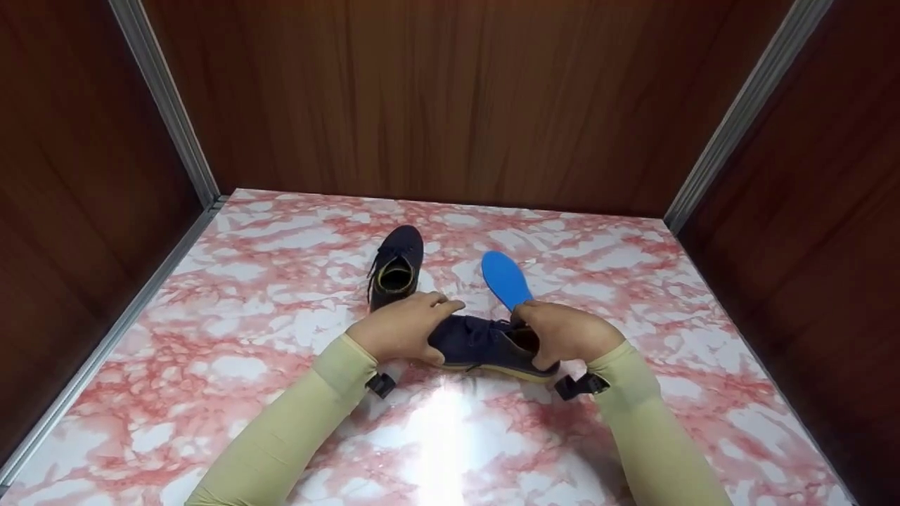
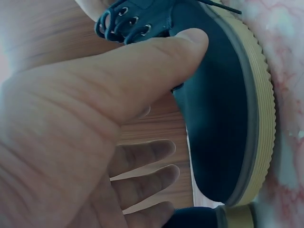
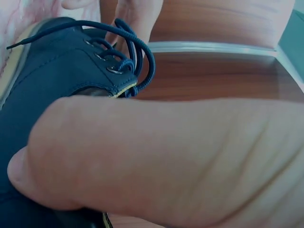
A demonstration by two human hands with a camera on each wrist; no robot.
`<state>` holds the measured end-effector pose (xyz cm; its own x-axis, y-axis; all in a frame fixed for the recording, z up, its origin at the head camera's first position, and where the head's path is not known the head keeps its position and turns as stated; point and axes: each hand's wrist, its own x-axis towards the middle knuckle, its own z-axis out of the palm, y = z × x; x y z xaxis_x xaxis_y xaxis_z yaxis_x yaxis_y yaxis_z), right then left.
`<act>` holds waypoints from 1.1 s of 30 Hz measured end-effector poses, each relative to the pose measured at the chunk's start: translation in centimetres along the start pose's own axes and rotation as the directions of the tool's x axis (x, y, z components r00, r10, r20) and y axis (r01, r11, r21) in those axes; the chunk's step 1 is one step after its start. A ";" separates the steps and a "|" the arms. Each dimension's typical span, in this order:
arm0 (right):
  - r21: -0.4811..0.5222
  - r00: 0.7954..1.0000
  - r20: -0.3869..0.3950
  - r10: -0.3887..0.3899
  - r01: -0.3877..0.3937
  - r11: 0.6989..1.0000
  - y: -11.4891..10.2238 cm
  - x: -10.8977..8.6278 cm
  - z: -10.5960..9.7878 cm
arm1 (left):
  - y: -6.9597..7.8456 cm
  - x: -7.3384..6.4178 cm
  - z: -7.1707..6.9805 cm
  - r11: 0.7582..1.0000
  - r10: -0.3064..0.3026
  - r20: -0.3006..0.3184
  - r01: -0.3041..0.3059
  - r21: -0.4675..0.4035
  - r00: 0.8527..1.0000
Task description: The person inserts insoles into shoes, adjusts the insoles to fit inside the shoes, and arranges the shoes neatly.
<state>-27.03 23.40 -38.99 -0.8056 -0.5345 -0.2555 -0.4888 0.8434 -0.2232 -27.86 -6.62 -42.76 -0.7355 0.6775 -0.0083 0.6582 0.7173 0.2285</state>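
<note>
A dark blue lace-up shoe (image 1: 478, 344) with a yellowish sole lies crosswise between both hands, toe to the left. My left hand (image 1: 404, 327) spans the toe end; its thumb (image 2: 166, 57) rests on the near side. The other left fingers (image 2: 147, 183) stretch loosely past the toe, their visible tips apart from the upper. At the heel, my right hand (image 1: 573, 334) holds the shoe by the collar, with the thumb (image 3: 57, 166) against the near side and fingers over the far rim. A blue insole (image 1: 505, 280) lies just beyond; its lower end is hidden behind the right fingers.
A second dark shoe (image 1: 401, 253) stands behind the left hand, toe pointing away. Both sit on a red-and-white marbled table (image 1: 281, 358). Brown wood-grain panels (image 1: 436, 105) with metal edge strips (image 1: 745, 105) enclose the back and sides.
</note>
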 end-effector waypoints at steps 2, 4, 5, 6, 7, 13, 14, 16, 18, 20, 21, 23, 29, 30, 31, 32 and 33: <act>-0.005 1.000 0.009 0.000 0.000 1.000 -0.1 0.0 0.0 | 0.1 0.1 0.2 1.000 0.004 0.010 -0.004 -0.006 1.000; -0.010 1.000 0.016 0.006 -0.006 1.000 -0.3 0.0 0.1 | 0.2 0.1 0.3 1.000 0.007 0.018 -0.007 -0.007 1.000; -0.008 1.000 0.019 0.010 -0.010 1.000 -0.3 0.1 0.1 | 0.3 0.1 0.4 1.000 0.009 0.026 -0.008 -0.006 1.000; -0.009 1.000 0.023 0.016 -0.015 1.000 -0.4 0.1 0.1 | 0.3 0.1 0.4 1.000 0.010 0.032 -0.010 -0.005 0.999; -0.009 1.000 0.024 0.017 -0.016 1.000 -0.5 0.1 0.1 | 0.4 0.1 0.5 1.000 0.012 0.036 -0.012 0.000 0.999; -0.014 0.999 -0.005 -0.044 0.043 0.999 -0.5 0.3 0.2 | 0.8 0.2 0.8 0.999 0.036 0.057 -0.037 0.015 0.998; -0.015 0.999 -0.010 -0.053 0.053 0.998 -0.5 0.3 0.3 | 0.9 0.2 0.9 0.999 0.039 0.060 -0.040 0.014 0.997; -0.018 0.997 -0.021 -0.068 0.068 0.998 -0.5 0.3 0.3 | 1.0 0.2 0.9 0.999 0.042 0.063 -0.043 0.018 0.997; -0.011 0.996 -0.033 -0.077 0.076 0.997 -0.6 0.3 0.4 | 1.1 0.2 1.0 0.999 0.044 0.062 -0.045 0.018 0.997; -0.006 0.995 -0.050 -0.087 0.087 0.996 -0.8 0.4 0.5 | 1.2 0.2 1.1 0.999 0.045 0.056 -0.047 0.020 0.997; -0.005 0.994 -0.059 -0.096 0.095 0.995 -0.9 0.4 0.6 | 1.3 0.2 1.1 0.999 0.047 0.052 -0.048 0.020 0.998; -0.003 0.991 -0.078 -0.106 0.107 0.994 -1.0 0.5 0.7 | 1.3 0.1 1.1 0.999 0.048 0.044 -0.049 0.022 0.998; -0.005 0.986 -0.101 -0.133 0.133 0.991 -1.4 0.7 1.0 | 1.2 0.1 1.0 0.998 0.051 0.040 -0.052 0.025 0.998; -0.005 0.985 -0.104 -0.139 0.140 0.990 -1.5 0.7 1.0 | 1.1 0.1 0.9 0.999 0.049 0.041 -0.050 0.018 0.998; -0.005 0.983 -0.108 -0.146 0.146 0.989 -1.5 0.7 1.1 | 1.0 0.1 0.9 0.999 0.048 0.042 -0.048 0.011 0.998; -0.005 0.982 -0.112 -0.153 0.153 0.988 -1.5 0.7 1.1 | 0.9 0.1 0.9 0.999 0.047 0.044 -0.047 0.004 0.998; -0.008 0.981 -0.115 -0.158 0.158 0.987 -1.6 0.7 1.1 | 0.8 0.1 0.8 0.999 0.047 0.044 -0.047 -0.002 0.998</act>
<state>-26.46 21.63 -39.91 -0.7513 -0.6513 -0.1067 -0.6129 0.7484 -0.2535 -27.24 -5.86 -43.40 -0.6960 0.7168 -0.0407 0.6916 0.6846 0.2303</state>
